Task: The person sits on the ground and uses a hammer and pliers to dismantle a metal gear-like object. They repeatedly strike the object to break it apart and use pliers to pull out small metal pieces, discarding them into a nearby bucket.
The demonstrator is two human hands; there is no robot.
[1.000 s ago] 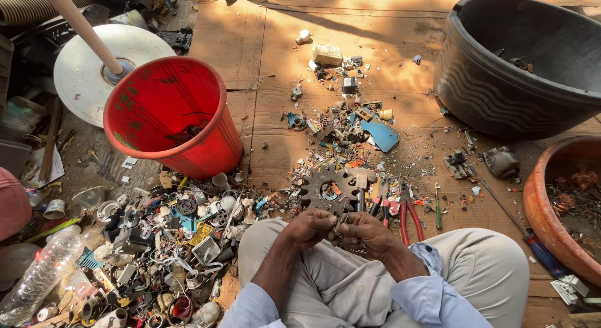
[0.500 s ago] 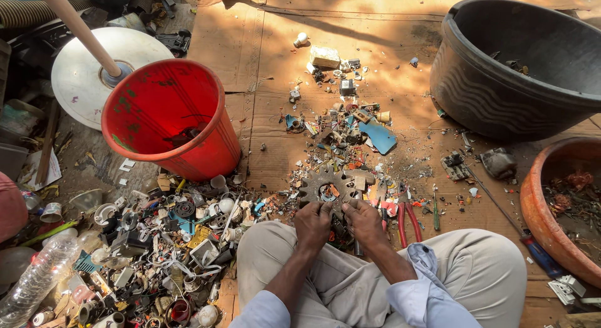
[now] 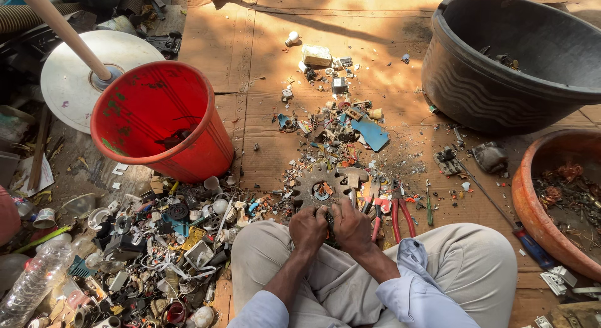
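Note:
I sit cross-legged on cardboard sheets (image 3: 263, 65). My left hand (image 3: 308, 229) and my right hand (image 3: 350, 226) are pressed together just above my lap, both closed on a small dark scrap part (image 3: 329, 224) that is mostly hidden between the fingers. Directly in front of the hands lies a rusty toothed gear (image 3: 320, 186). Red-handled pliers (image 3: 400, 216) lie just right of my right hand, beside a hammer head (image 3: 353, 177).
A red plastic bucket (image 3: 163, 118) leans at the left, with a white disc and pole (image 3: 81, 74) behind it. A heap of mixed scrap (image 3: 156, 246) lies at lower left. A black tub (image 3: 519, 58) and a terracotta basin (image 3: 557, 203) stand at the right.
Both hands have stayed together over my lap, shifting slightly as they work the small part. The view has moved a little; the objects around have not moved.

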